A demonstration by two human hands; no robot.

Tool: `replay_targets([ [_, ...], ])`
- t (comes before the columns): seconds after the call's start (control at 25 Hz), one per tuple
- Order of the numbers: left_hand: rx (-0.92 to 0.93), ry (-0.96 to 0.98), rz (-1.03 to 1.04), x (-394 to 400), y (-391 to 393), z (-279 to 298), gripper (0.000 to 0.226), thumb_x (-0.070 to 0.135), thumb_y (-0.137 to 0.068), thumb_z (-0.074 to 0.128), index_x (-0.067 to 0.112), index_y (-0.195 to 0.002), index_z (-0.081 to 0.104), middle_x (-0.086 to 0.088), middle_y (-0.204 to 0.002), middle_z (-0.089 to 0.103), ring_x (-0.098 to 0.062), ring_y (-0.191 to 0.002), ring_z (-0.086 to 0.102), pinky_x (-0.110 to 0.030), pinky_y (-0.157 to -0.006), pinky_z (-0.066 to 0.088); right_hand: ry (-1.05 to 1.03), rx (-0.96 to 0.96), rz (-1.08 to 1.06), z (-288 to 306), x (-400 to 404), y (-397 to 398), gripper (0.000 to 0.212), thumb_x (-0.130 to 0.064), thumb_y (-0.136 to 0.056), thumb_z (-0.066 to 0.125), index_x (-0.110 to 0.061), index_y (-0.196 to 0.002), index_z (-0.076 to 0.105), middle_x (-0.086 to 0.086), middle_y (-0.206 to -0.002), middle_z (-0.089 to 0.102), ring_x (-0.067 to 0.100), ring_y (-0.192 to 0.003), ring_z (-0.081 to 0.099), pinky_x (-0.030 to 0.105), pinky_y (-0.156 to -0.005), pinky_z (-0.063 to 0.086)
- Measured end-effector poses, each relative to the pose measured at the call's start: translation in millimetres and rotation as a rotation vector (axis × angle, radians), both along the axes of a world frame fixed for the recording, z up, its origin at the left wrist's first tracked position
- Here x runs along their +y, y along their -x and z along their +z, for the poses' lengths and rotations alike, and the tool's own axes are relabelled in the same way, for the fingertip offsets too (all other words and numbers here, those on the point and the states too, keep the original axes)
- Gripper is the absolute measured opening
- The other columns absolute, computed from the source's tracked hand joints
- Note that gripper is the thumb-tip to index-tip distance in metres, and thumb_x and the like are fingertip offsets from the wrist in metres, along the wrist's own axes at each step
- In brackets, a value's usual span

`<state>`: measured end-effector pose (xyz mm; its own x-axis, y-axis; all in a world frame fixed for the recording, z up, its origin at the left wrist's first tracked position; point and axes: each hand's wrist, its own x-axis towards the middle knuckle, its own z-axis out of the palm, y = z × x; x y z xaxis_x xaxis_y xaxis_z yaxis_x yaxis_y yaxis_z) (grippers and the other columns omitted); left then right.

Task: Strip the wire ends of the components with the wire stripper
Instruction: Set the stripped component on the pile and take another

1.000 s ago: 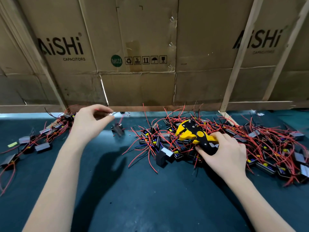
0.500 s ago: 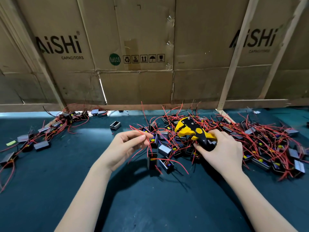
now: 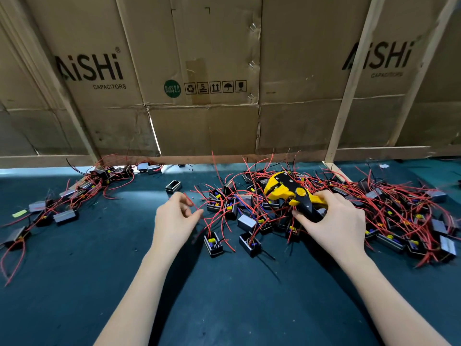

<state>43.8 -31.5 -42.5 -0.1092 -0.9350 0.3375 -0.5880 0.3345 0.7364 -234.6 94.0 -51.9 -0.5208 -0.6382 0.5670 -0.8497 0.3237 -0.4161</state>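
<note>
My right hand [image 3: 331, 226] grips the handles of the yellow and black wire stripper [image 3: 287, 191], whose jaws point up and left over the big pile of small black components with red wires [image 3: 389, 211]. My left hand [image 3: 174, 221] is at the pile's left edge. Its fingers are curled, and a red wire [image 3: 193, 205] runs between them and the thumb. That wire leads down to a black component [image 3: 213, 244] lying on the mat just right of the hand. A second component [image 3: 250, 243] lies beside it.
A second, smaller heap of components with red wires [image 3: 74, 193] lies at the far left of the dark green mat [image 3: 224, 308]. One lone black box [image 3: 173, 186] sits between the heaps. A cardboard wall [image 3: 199, 108] with wooden slats closes the back.
My left hand came from the far-left heap to the big pile's left edge, then drew back a little toward me with the red wire. The right hand and stripper stayed almost still.
</note>
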Motion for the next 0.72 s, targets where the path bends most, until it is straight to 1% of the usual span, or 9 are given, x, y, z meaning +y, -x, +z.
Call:
replay_targets([
  [0.08, -0.016, 0.031, -0.019, 0.0, -7.0, 7.5, 0.028, 0.02, -0.077, 0.08, 0.013, -0.075, 0.054, -0.003, -0.053, 0.062, -0.018, -0.05, 0.057, -0.026, -0.059, 0.045, 0.001, 0.001, 0.0, -0.3, -0.1, 0.7, 0.048, -0.061, -0.069, 0.075, -0.026, -0.1, 0.065, -0.005, -0.093, 0.067, 0.026, -0.095, 0.063, 0.04, -0.082, 0.042],
  [0.16, 0.154, -0.116, -0.269, 0.1, -15.3, 17.9, 0.029, 0.022, -0.079, 0.081, 0.014, -0.068, 0.054, -0.007, -0.051, 0.064, -0.02, -0.043, 0.06, -0.022, -0.049, 0.047, -0.002, 0.004, -0.003, -0.8, -0.4, 1.4, 0.049, -0.062, -0.069, 0.074, -0.026, -0.1, 0.065, -0.005, -0.094, 0.067, 0.026, -0.095, 0.063, 0.04, -0.083, 0.04],
  [0.2, 0.221, -0.217, -0.452, 1.7, -18.4, 22.1, 0.024, 0.02, -0.079, 0.08, 0.014, -0.067, 0.06, -0.009, -0.055, 0.066, -0.021, -0.047, 0.063, -0.023, -0.05, 0.05, -0.006, 0.006, -0.005, -1.2, -0.7, 1.8, 0.049, -0.062, -0.069, 0.074, -0.026, -0.101, 0.065, -0.005, -0.095, 0.067, 0.026, -0.095, 0.062, 0.04, -0.083, 0.04],
  [0.24, 0.209, -0.285, -0.603, 3.7, -20.6, 24.5, 0.016, 0.018, -0.078, 0.081, 0.014, -0.07, 0.067, -0.01, -0.062, 0.069, -0.021, -0.054, 0.067, -0.025, -0.054, 0.053, -0.008, 0.01, -0.007, -1.3, -1.0, 2.0, 0.05, -0.062, -0.069, 0.074, -0.025, -0.101, 0.065, -0.004, -0.095, 0.068, 0.026, -0.096, 0.062, 0.04, -0.083, 0.04],
  [0.32, 0.017, -0.294, -0.755, 6.4, -20.5, 23.1, 0.01, 0.015, -0.075, 0.084, 0.016, -0.082, 0.077, -0.004, -0.077, 0.075, -0.018, -0.07, 0.071, -0.027, -0.07, 0.058, -0.001, 0.017, -0.006, -1.5, -1.5, 2.1, 0.05, -0.062, -0.069, 0.074, -0.025, -0.102, 0.065, -0.004, -0.095, 0.068, 0.026, -0.095, 0.063, 0.04, -0.084, 0.04],
  [0.4, -0.172, -0.212, -0.721, 8.5, -12.9, 15.9, 0.015, 0.016, -0.072, 0.086, 0.019, -0.086, 0.08, 0.004, -0.081, 0.075, -0.012, -0.076, 0.07, -0.029, -0.077, 0.057, 0.001, 0.016, -0.008, -2.0, -1.4, 2.8, 0.049, -0.061, -0.069, 0.075, -0.025, -0.101, 0.065, -0.004, -0.094, 0.067, 0.026, -0.094, 0.062, 0.04, -0.083, 0.039],
  [0.52, -0.215, -0.111, -0.639, 9.5, -3.5, 9.5, 0.009, 0.014, -0.074, 0.085, 0.021, -0.078, 0.08, 0.006, -0.076, 0.073, -0.007, -0.069, 0.061, -0.031, -0.071, 0.052, 0.011, 0.005, -0.002, -0.8, -0.9, 3.0, 0.049, -0.061, -0.069, 0.076, -0.025, -0.1, 0.064, -0.003, -0.091, 0.066, 0.027, -0.094, 0.062, 0.04, -0.082, 0.038],
  [0.64, -0.105, -0.085, -0.567, 8.0, -4.3, 12.4, 0.006, 0.016, -0.081, 0.08, 0.021, -0.078, 0.079, 0.009, -0.075, 0.074, -0.005, -0.069, 0.062, -0.024, -0.071, 0.049, 0.052, 0.024, -0.039, 1.2, -0.9, 1.8, 0.051, -0.064, -0.071, 0.074, -0.023, -0.101, 0.065, 0.0, -0.093, 0.066, 0.031, -0.097, 0.057, 0.04, -0.084, 0.033],
  [0.72, 0.12, -0.126, -0.566, 9.0, -5.2, 17.8, 0.005, 0.013, -0.085, 0.073, 0.015, -0.081, 0.075, 0.007, -0.077, 0.073, -0.006, -0.072, 0.062, -0.021, -0.074, 0.048, 0.131, 0.036, -0.032, 5.4, -0.1, -1.4, 0.053, -0.067, -0.073, 0.069, -0.023, -0.102, 0.065, 0.0, -0.096, 0.065, 0.031, -0.099, 0.055, 0.042, -0.087, 0.032],
])
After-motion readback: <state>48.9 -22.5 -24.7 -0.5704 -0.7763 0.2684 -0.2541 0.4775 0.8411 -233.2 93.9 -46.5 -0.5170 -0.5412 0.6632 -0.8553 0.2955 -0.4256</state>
